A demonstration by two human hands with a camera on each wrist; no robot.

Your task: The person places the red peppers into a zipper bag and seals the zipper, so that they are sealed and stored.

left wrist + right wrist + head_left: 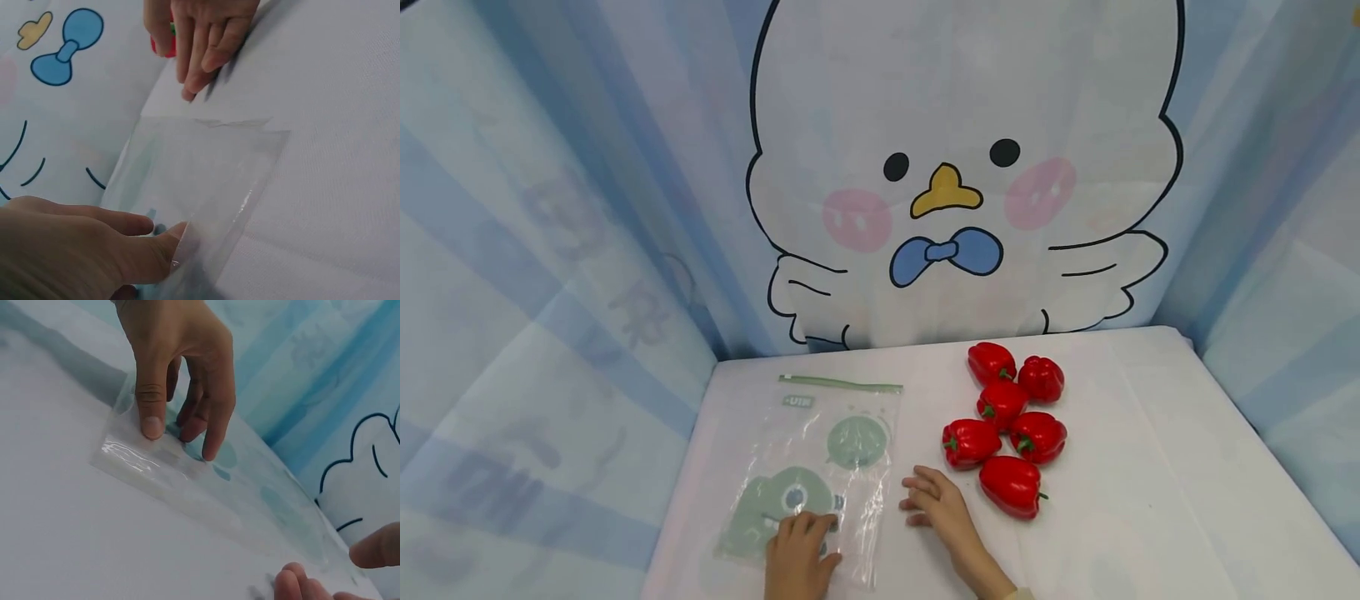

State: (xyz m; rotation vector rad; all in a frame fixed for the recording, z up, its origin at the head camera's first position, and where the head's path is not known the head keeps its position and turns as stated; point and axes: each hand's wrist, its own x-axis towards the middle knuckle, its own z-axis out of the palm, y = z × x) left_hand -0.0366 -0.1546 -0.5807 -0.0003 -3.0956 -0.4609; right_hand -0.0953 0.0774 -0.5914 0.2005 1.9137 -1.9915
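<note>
A clear zip bag [808, 442] with a green slider strip [842, 384] and green animal prints lies flat on the left of the white table. My left hand [801, 554] rests on the bag's near part; in the right wrist view, its thumb and bent fingertips touch the plastic, spread apart. Between the bag and a cluster of red bell peppers, my right hand [943, 510] hovers with loosely bent fingers and holds nothing. The nearest bell pepper [1011, 486] lies just right of it. Beyond sit several more, such as one bell pepper [972, 442] with its green stem showing.
A white cloth [1135, 467] covers the table. Behind it hangs a pale blue curtain [647, 167] with a large cartoon bird. The curtain also closes in the left and right sides.
</note>
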